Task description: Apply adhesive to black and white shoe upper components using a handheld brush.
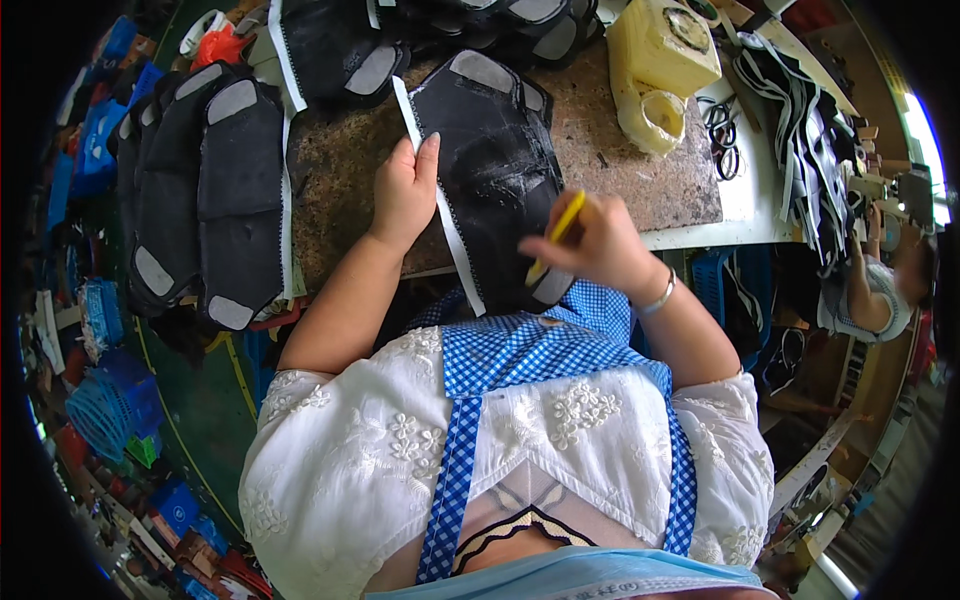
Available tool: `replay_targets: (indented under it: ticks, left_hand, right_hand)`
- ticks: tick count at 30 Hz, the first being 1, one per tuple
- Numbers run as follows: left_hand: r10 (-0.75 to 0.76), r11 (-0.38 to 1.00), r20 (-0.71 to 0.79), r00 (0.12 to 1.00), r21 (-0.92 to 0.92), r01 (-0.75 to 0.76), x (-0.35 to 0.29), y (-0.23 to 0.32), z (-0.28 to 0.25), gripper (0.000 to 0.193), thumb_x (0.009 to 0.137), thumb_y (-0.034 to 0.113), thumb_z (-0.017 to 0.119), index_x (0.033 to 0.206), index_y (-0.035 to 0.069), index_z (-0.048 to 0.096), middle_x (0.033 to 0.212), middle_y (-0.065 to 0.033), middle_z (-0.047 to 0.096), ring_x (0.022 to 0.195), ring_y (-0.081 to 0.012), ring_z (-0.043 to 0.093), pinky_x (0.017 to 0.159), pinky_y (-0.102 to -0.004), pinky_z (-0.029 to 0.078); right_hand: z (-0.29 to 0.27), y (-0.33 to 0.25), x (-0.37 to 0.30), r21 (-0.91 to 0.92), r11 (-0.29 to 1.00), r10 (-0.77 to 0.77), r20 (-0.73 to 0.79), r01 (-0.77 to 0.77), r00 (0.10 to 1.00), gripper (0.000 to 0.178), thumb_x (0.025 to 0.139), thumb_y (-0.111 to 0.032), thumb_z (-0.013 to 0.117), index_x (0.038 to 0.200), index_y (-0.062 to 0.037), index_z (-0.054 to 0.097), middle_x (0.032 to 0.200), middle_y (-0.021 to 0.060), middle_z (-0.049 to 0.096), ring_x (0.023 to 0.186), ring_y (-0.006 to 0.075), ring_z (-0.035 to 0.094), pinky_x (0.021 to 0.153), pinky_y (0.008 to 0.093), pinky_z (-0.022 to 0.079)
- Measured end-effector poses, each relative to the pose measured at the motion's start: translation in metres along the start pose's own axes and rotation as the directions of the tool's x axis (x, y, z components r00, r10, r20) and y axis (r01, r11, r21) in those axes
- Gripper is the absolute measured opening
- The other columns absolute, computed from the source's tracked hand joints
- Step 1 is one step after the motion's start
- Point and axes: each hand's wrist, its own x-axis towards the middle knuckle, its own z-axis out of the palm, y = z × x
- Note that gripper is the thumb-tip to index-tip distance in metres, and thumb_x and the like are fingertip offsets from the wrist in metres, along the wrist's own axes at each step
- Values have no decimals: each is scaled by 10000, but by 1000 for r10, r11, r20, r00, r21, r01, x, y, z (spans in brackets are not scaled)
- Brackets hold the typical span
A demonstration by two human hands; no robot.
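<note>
A black fabric panel [490,130] with grey corner patches and a white strip along its left edge lies over the front of the worktable. Whitish wet-looking smears show on its middle and right side. My left hand [405,190] grips the panel's left edge, thumb on top and fingers underneath. Over the lower right part of the panel, my right hand [602,240] is closed around a slim yellow-handled tool [568,218]. Motion blurs that hand, and the tool's working end is hard to make out.
Stacked black panels [240,190] hang over the table's left side, with more panels [340,50] at the back. A crusted yellow container [660,60] stands back right. Black-handled scissors [722,135] lie beside it. Dark strips [800,140] hang farther right, near another person [870,295].
</note>
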Motion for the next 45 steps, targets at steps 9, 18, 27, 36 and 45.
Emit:
replay_targets:
  ticks: [9, 18, 27, 36, 45]
  left_hand:
    - [-12, 999, 21, 1000, 52, 10, -4, 4, -2, 275, 955, 247, 540, 834, 3, 575, 655, -146, 606, 572, -265, 590, 544, -353, 451]
    - [76, 996, -18, 997, 41, -75, -18, 22, -8, 209, 960, 186, 537, 857, 8, 572, 585, -59, 526, 492, -142, 506, 466, -302, 395]
    - [-272, 936, -35, 962, -242, 256, -14, 23, -6, 275, 992, 300, 475, 932, 38, 532, 754, -22, 553, 611, -97, 506, 508, -249, 389]
    - [-121, 915, 524, 843, -271, 299, -85, 44, -23, 565, 773, 160, 775, 1197, -22, 449, 1007, -90, 623, 870, -139, 619, 736, -283, 524]
    - [-147, 976, 495, 857, -67, 207, -90, 63, -6, 224, 851, 141, 671, 980, -32, 609, 886, -139, 682, 791, -198, 658, 703, -323, 506]
  right_hand:
    - [-5, 17, 28, 221, 969, -1, -457, 114, 890, 291, 802, -184, 757, 785, -16, 520, 667, 52, 627, 549, 62, 583, 493, 191, 461]
    - [-26, 15, 1, 333, 943, 120, -336, -1, 934, 224, 836, -130, 716, 813, -26, 519, 661, 10, 607, 542, 50, 565, 485, 191, 445]
    - [-121, 100, 23, -310, 907, 22, -641, -285, 767, 409, 816, -384, 732, 860, 7, 622, 630, 59, 636, 505, 91, 579, 487, 236, 473]
    - [-81, 42, -15, 456, 881, 230, -171, -129, 958, 204, 852, -177, 686, 922, -27, 567, 776, 58, 643, 575, 76, 570, 508, 188, 474]
    - [-42, 29, -24, 193, 950, -218, -156, 246, 963, 242, 760, -63, 719, 844, -61, 492, 848, 72, 665, 738, 186, 654, 681, 293, 534]
